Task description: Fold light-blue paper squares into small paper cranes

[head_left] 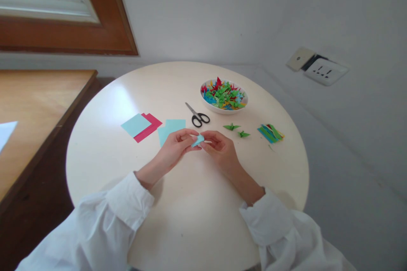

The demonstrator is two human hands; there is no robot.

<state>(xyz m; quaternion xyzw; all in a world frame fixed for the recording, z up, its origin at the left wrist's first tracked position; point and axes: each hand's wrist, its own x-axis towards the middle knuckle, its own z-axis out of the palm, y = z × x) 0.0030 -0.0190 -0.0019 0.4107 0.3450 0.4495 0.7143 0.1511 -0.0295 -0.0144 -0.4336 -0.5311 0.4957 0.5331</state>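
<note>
A small folded piece of light blue paper is held between my two hands above the middle of the table. My left hand pinches its left side between thumb and fingers. From the other side, my right hand grips the right edge, also closed. Just beyond my left hand lie light blue paper sheets, partly covered by it. Black-handled scissors rest past my fingertips, blades pointing away to the left. Two green paper cranes sit to the right of the scissors.
A white bowl full of colourful paper cranes stands toward the back of the round table. Red paper sheets with a light blue sheet on top lie left. Coloured paper strips are at right. A wooden table stands left.
</note>
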